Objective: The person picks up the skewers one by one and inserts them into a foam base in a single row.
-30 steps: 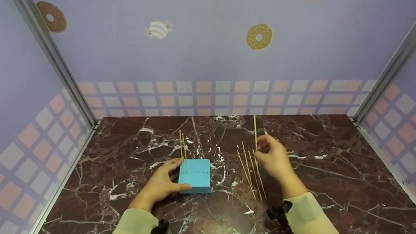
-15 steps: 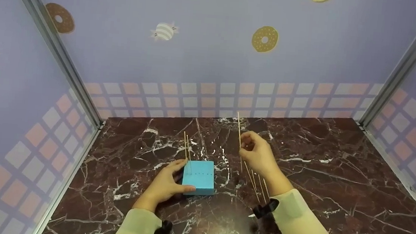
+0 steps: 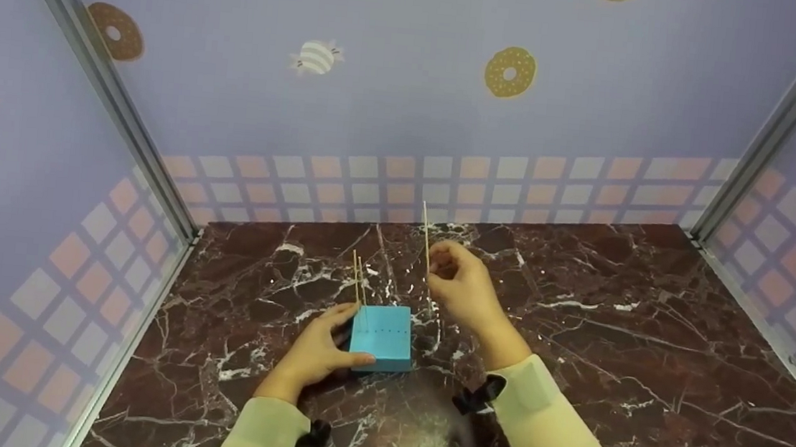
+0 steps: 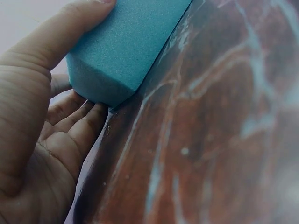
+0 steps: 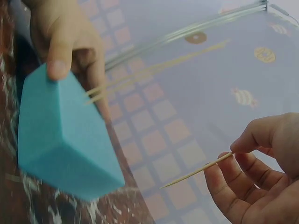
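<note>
A light-blue foam block (image 3: 390,349), squared, lies flat, a row of small dark holes (image 3: 389,331) running along its top from 9 to 3 o'clock. Two thin, pale sticks (image 3: 356,277) stand close together at the row's 9 o'clock end. The left hand (image 3: 315,349) grips the block from 9 o'clock. At its 1 o'clock, the right hand (image 3: 465,283) pinches a third stick (image 5: 191,174), near upright, pointed end down, apart from the foam.
</note>
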The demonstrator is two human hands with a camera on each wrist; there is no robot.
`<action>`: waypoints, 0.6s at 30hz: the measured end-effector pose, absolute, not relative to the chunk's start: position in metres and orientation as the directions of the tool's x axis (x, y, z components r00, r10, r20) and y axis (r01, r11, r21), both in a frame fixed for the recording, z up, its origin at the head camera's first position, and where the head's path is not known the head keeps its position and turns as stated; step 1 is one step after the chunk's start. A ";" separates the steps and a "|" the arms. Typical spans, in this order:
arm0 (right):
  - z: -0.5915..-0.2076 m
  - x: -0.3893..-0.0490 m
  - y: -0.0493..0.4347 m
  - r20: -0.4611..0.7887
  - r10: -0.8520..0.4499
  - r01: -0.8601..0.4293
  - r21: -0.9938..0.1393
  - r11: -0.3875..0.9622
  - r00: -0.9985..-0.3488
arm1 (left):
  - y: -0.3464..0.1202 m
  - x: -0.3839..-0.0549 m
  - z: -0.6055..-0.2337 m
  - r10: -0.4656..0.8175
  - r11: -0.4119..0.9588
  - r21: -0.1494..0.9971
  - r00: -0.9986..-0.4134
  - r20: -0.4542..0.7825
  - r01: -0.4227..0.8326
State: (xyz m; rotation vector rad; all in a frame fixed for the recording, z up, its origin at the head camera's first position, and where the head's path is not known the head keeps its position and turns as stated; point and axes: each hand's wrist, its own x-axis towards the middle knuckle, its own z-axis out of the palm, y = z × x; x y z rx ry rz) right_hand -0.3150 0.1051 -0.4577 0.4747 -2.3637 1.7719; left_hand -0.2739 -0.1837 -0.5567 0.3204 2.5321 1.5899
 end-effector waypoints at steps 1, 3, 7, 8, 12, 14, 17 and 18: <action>-0.457 -0.315 0.103 0.307 -0.163 -0.340 -0.908 0.245 -0.938 | -0.184 -0.274 -0.557 0.249 0.422 0.900 -0.968 -0.001 0.108; -0.455 -0.314 0.100 0.309 -0.164 -0.341 -0.911 0.233 -0.937 | -0.184 -0.274 -0.557 0.250 0.437 0.893 -0.968 -0.007 0.106; -0.452 -0.313 0.092 0.320 -0.160 -0.349 -0.913 0.210 -0.934 | -0.185 -0.273 -0.557 0.257 0.440 0.891 -0.966 -0.010 0.108; -0.451 -0.312 0.090 0.325 -0.161 -0.354 -0.913 0.201 -0.932 | -0.185 -0.273 -0.556 0.260 0.439 0.891 -0.966 -0.008 0.111; -0.448 -0.310 0.081 0.358 -0.160 -0.384 -0.907 0.176 -0.920 | -0.185 -0.274 -0.557 0.261 0.430 0.894 -0.965 0.009 0.125; -0.447 -0.308 0.077 0.373 -0.157 -0.397 -0.903 0.166 -0.914 | -0.185 -0.275 -0.557 0.255 0.440 0.888 -0.967 0.015 0.130; -0.446 -0.305 0.072 0.387 -0.145 -0.407 -0.900 0.154 -0.911 | -0.185 -0.276 -0.558 0.245 0.447 0.885 -0.969 0.015 0.127; -0.447 -0.303 0.071 0.390 -0.141 -0.409 -0.900 0.152 -0.910 | -0.185 -0.276 -0.559 0.244 0.450 0.884 -0.970 0.016 0.128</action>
